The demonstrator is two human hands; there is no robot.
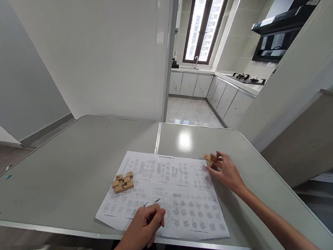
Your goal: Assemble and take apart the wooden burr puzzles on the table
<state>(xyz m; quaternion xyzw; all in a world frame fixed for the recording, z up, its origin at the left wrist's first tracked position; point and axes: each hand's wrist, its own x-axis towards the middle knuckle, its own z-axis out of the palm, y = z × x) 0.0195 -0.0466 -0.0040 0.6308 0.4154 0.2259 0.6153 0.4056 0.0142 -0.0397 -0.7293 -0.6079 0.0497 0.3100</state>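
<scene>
My right hand point(226, 172) reaches out to the top right corner of a printed instruction sheet point(167, 193), its fingers closing round small wooden puzzle pieces point(212, 158) on the table. My left hand point(141, 230) rests on the sheet's near edge, fingers curled and pressed down on the paper, nothing plainly in them. A partly built wooden block puzzle point(123, 182) lies on the sheet's left side, apart from both hands.
The sheet lies on a grey-green table point(59, 169) with a seam down its middle. Beyond it stands a white wall and a doorway into a kitchen with cabinets point(224, 95) and a window. A counter point(318, 134) is at right.
</scene>
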